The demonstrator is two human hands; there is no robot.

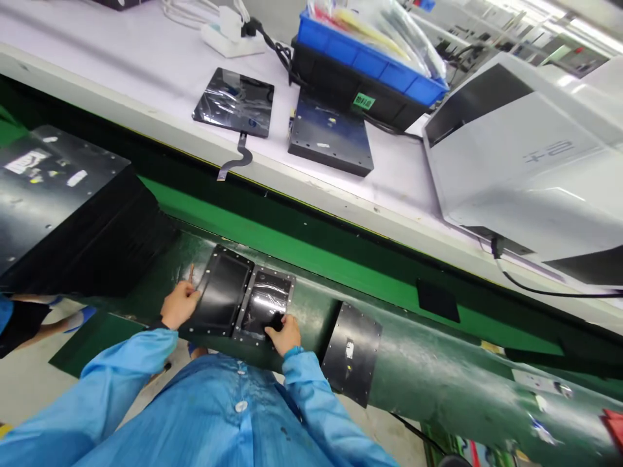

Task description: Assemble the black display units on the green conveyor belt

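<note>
My left hand (pixel 180 305) is closed in a pinch at the left edge of a black panel in a screw-studded frame (pixel 222 292). A slim copper-coloured piece (pixel 191 272) sticks up just past its fingers; whether they grip it is unclear. Right beside that panel lies a second black frame holding a glossy, film-covered screen (pixel 267 299). My right hand (pixel 287 335) is at this frame's lower right corner, thumb and forefinger closed around a small dark spot I cannot identify. Both frames lie flat on the green belt (pixel 428 370).
Right of my hands lies another black metal housing (pixel 353 353); a large black box (pixel 53 188) stands left. On the white bench (pixel 146 97) are a screen with ribbon cable (pixel 236 102), a flat black unit (pixel 331 133), a blue bin (pixel 360 55) and a white machine (pixel 525 155).
</note>
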